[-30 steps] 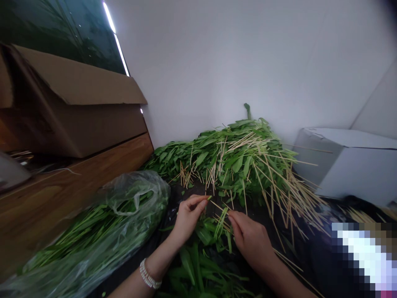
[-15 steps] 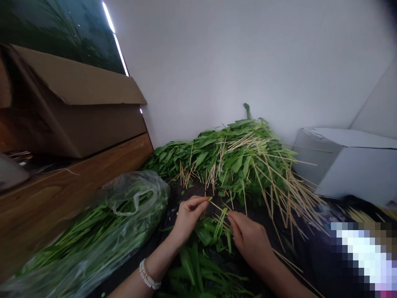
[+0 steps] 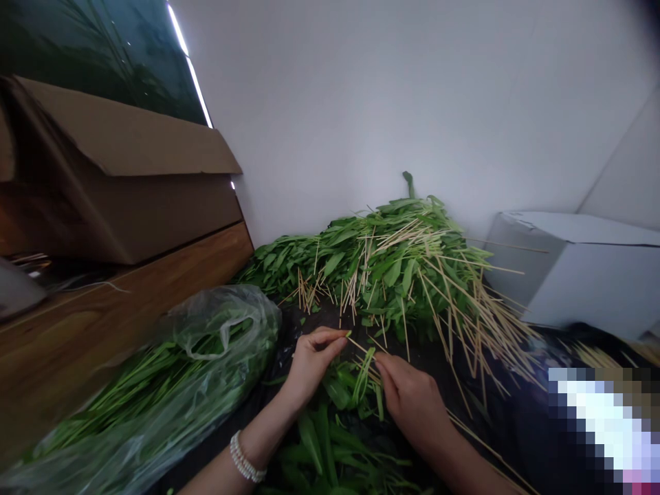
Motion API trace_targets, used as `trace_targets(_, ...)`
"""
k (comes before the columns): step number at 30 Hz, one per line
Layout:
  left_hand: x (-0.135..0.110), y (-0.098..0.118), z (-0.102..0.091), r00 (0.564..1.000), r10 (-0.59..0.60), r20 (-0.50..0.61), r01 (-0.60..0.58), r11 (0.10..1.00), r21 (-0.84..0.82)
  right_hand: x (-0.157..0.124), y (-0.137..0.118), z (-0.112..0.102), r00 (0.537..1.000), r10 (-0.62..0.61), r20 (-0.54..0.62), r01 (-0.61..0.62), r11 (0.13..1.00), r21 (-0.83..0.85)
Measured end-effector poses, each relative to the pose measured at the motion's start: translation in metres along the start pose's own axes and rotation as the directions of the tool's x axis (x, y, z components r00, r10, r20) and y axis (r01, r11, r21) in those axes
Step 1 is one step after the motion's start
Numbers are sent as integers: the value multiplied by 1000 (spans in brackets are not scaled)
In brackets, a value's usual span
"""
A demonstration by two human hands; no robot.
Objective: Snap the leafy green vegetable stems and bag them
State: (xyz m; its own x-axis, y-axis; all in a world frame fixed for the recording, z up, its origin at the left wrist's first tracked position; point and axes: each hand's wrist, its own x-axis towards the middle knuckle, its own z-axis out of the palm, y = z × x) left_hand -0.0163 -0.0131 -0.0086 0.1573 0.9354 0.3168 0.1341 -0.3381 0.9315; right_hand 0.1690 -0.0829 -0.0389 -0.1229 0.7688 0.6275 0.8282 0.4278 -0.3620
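Note:
My left hand (image 3: 312,363), with a beaded bracelet on its wrist, pinches a small green stem piece at the tip of a thin wooden skewer (image 3: 357,345). The other part of that skewer is in the closed fingers of my right hand (image 3: 413,393). Folded green stems (image 3: 367,364) hang from the skewer between my hands, close to the right fingertips. Loose leafy greens (image 3: 324,447) lie below, between my forearms. Beyond my hands rises a heap of leafy greens (image 3: 345,244) with many wooden skewers (image 3: 458,302) sticking out to the front and right.
A clear plastic bag (image 3: 155,412) of long greens lies at left, beside a wooden surface (image 3: 206,254) bearing an open cardboard box (image 3: 155,206). A white box (image 3: 592,282) stands at right. Behind the heap is a pale wall (image 3: 361,103). Black plastic (image 3: 520,412) lies beneath.
The right hand has shifted slightly left toward the left hand along the skewer. The left hand keeps its pinch in nearly the same place.

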Motion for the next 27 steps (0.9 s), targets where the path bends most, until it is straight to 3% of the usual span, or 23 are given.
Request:
trace_targets(5, -1, 0, 4, 1000, -31, 0, 31, 999, -21, -1, 1, 2, 1000, 17, 20, -18, 1000, 17)
trace_targets(11, -3, 4, 4, 972, -233, 36, 236, 956, -175, 1, 0, 0, 1000, -5, 30, 4, 998, 64)
trace_targets(15, -1, 2, 0, 950, -299, 92, 312, 916, -250, 1, 0, 0, 1000, -25, 12, 24, 997, 74)
trace_targets(21, -3, 3, 2, 932, -327, 159, 357, 904, -235, 0, -3, 0, 999, -42, 12, 41, 997, 72)
trace_targets(25, -7, 7, 9, 920, -253, 299, 318, 928, -193, -1, -5, 2, 998, -59, 22, 57, 995, 82)
trace_targets(27, -7, 8, 10, 932, -224, 286, 282, 943, -180, 0, -5, 2, 998, -55, -1, 55, 994, 96)
